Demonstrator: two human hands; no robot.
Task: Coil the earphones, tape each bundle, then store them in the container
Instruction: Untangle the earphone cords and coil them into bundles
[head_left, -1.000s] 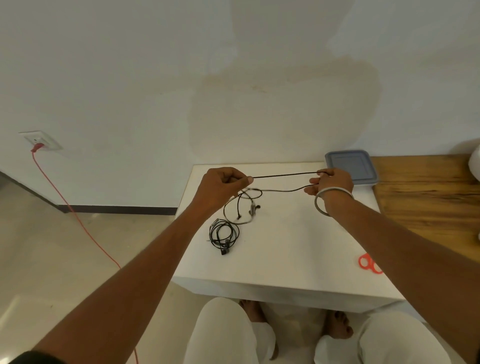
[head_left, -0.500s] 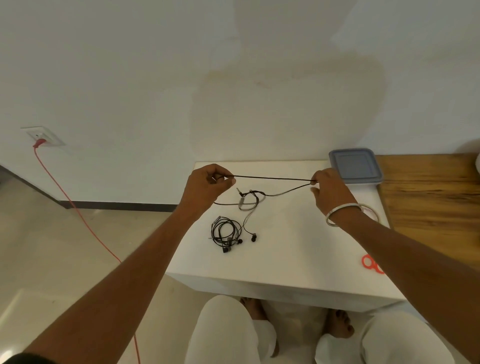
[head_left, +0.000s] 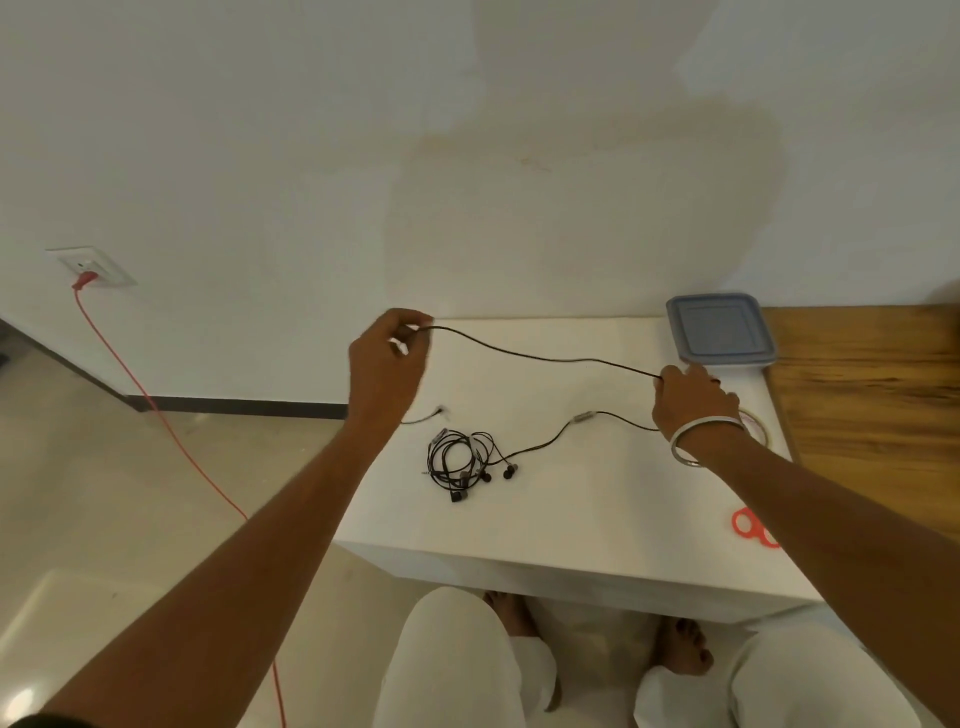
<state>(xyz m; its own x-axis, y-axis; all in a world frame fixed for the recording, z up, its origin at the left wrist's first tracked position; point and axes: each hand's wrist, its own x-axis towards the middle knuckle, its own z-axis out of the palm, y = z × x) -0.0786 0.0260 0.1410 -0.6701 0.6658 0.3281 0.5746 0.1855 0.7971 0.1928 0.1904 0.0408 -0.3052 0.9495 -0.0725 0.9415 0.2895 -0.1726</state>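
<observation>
A black earphone cable (head_left: 545, 357) stretches between my hands above the white table (head_left: 571, 519). My left hand (head_left: 387, 371) pinches one end at the table's far left. My right hand (head_left: 693, 402) pinches the cable near the container; from it the cable loops back along the table past an inline remote (head_left: 584, 417) to an earbud (head_left: 508, 472). A second black earphone lies coiled in a bundle (head_left: 457, 460) at the table's left. The container (head_left: 722, 330), with a grey-blue lid on, sits at the far right corner. A tape roll (head_left: 756, 426) lies behind my right wrist, partly hidden.
Red-handled scissors (head_left: 750, 527) lie near the table's right front edge, partly under my right forearm. A wooden surface (head_left: 872, 415) adjoins the table on the right. A red cord (head_left: 171, 431) hangs from a wall socket at left. My knees are below the table's front.
My hands have moved farther apart, the right one toward the container, drawing the cable out longer. The tangle by the remote has come undone and the cable now lies in a single run.
</observation>
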